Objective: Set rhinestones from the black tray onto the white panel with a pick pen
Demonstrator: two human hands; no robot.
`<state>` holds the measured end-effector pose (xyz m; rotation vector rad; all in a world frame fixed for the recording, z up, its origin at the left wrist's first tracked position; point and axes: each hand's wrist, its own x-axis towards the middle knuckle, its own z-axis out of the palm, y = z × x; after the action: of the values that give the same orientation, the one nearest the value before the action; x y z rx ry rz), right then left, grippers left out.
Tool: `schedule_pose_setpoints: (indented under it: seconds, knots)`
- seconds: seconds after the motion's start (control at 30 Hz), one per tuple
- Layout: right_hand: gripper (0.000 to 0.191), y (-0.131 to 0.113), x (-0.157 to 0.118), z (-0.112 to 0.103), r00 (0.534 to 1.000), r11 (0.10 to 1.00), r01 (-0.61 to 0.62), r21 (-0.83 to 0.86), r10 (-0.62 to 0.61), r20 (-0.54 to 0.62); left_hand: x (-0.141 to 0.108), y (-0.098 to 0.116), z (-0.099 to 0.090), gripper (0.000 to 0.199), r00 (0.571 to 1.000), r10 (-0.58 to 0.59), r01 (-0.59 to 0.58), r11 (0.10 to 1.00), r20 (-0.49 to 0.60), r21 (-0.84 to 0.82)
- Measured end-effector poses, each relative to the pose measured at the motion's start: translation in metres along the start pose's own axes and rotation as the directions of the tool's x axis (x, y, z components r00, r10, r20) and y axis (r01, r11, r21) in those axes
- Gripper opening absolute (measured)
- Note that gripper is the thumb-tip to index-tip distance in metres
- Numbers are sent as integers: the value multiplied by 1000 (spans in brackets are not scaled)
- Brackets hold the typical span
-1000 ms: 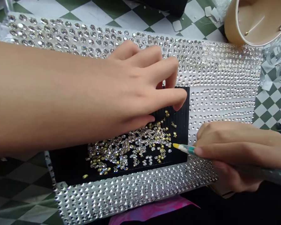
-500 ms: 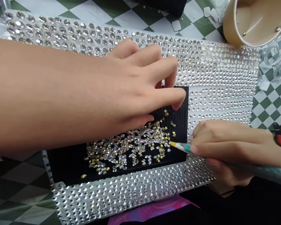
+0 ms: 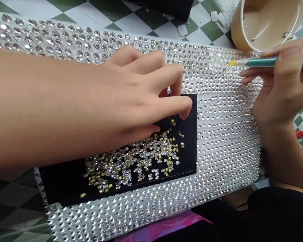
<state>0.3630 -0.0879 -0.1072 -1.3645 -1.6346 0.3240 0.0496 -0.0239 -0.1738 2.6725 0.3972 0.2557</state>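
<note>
Pen (image 3: pixel 259 62) in right hand (image 3: pixel 284 85); axis crosswise, yellow tip (image 3: pixel 232 63) leftward.

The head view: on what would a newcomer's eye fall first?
Most likely on the glittering sheet of silvery stones, spread across the picture. On it lies a black tray with loose clear and gold stones, the left hand over its upper part. At upper right, the right hand holds a yellow-tipped pen below a cream cup.

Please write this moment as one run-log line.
left hand: over tray | right hand: holds pencil, tip over gem sheet, contact unclear | stones: loose on tray
</note>
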Motion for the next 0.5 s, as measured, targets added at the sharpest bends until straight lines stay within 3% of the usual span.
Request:
schedule_pose_setpoints:
  seconds: [0.03,0.1,0.17,0.23,0.3,0.4,0.5]
  knots:
    - [16,2,-1,0,999,999,4,-32,-5,-40,0,-1,1,59,1000,2,-2,1000,-2,11]
    - [14,5,-4,-4,993,999,-6,-53,12,118,-1,-1,-2,60,1000,6,-6,1000,-3,26]
    - [15,7,-7,-9,920,998,-29,-52,47,389,-2,0,-13,59,1000,10,-10,1000,4,30]
    - [23,8,-11,-13,831,995,-55,-83,92,548,-2,2,-27,57,1000,14,-14,1000,14,24]
    - [31,9,-13,-16,816,988,-73,-133,136,562,0,4,-44,51,999,37,-37,999,24,8]
    - [35,12,-15,-17,863,981,-88,-170,160,479,7,7,-65,37,989,145,-145,989,27,-12]
    - [31,9,-13,-13,863,984,-84,-159,152,482,13,9,-76,37,974,224,-223,975,24,-19]
